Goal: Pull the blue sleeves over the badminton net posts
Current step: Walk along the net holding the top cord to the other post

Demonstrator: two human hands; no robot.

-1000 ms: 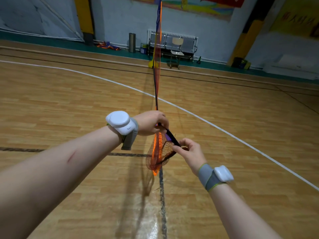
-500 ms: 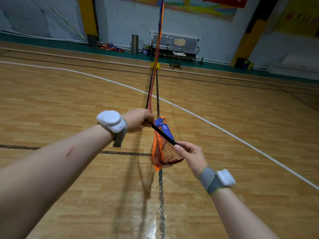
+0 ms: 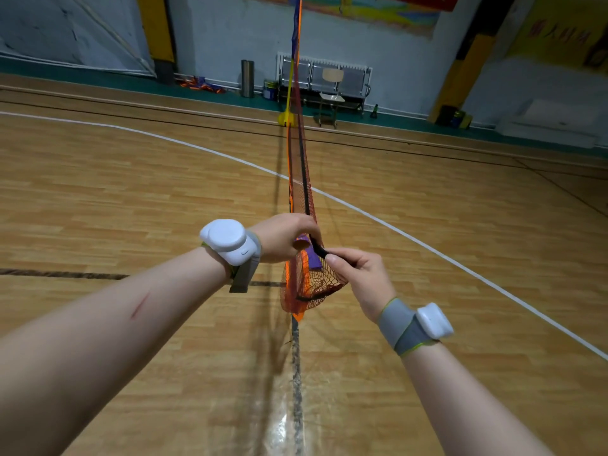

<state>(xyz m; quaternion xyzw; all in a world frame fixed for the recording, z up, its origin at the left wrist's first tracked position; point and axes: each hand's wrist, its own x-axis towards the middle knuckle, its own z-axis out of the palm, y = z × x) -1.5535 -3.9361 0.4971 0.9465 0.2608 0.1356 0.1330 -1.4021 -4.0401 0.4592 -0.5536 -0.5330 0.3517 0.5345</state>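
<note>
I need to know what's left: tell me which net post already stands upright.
The far post, on its yellow base by the bench, stands upright. The near black post is held slanted between the left hand and right hand.

Glossy wood floor (image 3: 131,192), mesh net (image 3: 317,286) & matt cloth sleeve (image 3: 312,260)

A glossy wooden floor (image 3: 131,199), crossed by a curved white line (image 3: 427,249), runs to a pale blue wall (image 3: 227,31). Along that wall stand a row of metal seats (image 3: 353,75), a chair (image 3: 332,95) and a steel bin (image 3: 247,79).
</note>
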